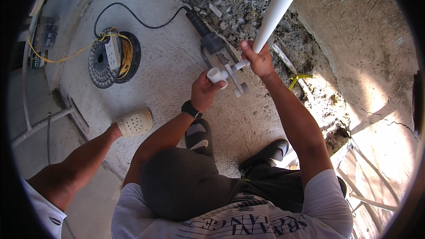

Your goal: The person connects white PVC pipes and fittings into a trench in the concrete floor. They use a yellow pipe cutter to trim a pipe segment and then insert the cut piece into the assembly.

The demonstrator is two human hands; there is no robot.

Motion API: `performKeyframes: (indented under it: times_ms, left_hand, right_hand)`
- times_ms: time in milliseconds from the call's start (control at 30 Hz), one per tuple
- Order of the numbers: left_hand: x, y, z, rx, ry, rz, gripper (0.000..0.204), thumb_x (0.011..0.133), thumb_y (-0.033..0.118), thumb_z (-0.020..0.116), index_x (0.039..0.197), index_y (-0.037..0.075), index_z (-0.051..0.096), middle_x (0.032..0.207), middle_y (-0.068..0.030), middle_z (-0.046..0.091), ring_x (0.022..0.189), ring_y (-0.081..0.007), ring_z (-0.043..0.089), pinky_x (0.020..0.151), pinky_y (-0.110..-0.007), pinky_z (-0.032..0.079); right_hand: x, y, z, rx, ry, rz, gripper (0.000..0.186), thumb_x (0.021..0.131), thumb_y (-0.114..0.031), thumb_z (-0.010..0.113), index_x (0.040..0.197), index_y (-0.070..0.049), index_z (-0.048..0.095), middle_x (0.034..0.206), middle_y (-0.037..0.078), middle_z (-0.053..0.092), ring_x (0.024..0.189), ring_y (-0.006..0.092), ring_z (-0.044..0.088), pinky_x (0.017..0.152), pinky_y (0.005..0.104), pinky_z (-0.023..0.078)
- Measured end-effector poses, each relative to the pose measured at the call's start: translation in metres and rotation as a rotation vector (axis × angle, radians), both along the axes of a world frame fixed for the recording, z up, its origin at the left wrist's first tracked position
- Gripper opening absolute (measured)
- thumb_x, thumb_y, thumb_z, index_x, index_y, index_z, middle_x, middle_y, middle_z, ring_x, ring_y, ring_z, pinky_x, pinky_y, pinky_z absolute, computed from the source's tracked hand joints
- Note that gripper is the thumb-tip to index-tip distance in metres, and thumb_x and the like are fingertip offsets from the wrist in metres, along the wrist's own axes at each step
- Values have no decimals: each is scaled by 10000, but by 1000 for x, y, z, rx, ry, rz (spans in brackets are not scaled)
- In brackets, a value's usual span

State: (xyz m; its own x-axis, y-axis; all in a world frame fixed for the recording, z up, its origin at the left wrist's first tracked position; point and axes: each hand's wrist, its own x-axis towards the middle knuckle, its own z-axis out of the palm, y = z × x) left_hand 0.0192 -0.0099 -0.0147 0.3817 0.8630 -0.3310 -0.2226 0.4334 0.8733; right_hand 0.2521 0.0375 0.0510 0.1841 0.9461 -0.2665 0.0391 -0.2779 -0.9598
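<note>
My left hand point(204, 91) is closed around a white plastic pipe fitting point(215, 75) with a short round collar. My right hand point(261, 61) grips a long white plastic pipe point(281, 5) near its lower end; the pipe slants up and away to the right. Between the two hands is the flat metal plate point(232, 74) of a black-handled pipe-welding iron point(211, 42). The fitting meets one side of the plate and the pipe end the other; whether either is fully seated cannot be made out. Round grey dies point(241, 89) stick out near the plate's tip.
A black cable reel point(98, 64) with yellow cord and a white outlet strip point(113, 53) stands at left. The iron's black cord point(146, 24) loops across the concrete. Another person's foot in a beige clog point(135, 123) is close by. Rubble point(234, 13) borders the wall at right.
</note>
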Motion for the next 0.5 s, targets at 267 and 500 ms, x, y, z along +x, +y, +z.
performKeyframes:
  times_ms: [267,500]
  left_hand:
    - [-5,15,15,-354,49,-107,397,990,217,716,1288,-19,599,1177,-84,690,1078,-179,676,943,-343,565]
    - [-8,29,22,-520,65,-147,457,992,271,712,1283,-59,588,1194,-117,681,1099,-211,682,949,-382,588]
  right_hand:
    - [2,-1,-4,6,4,-5,559,895,-540,767,719,-16,678,640,38,629,586,127,600,548,305,475]
    - [1,-1,-3,13,-2,-8,573,889,-554,767,715,-15,683,638,38,629,583,123,594,544,304,470]
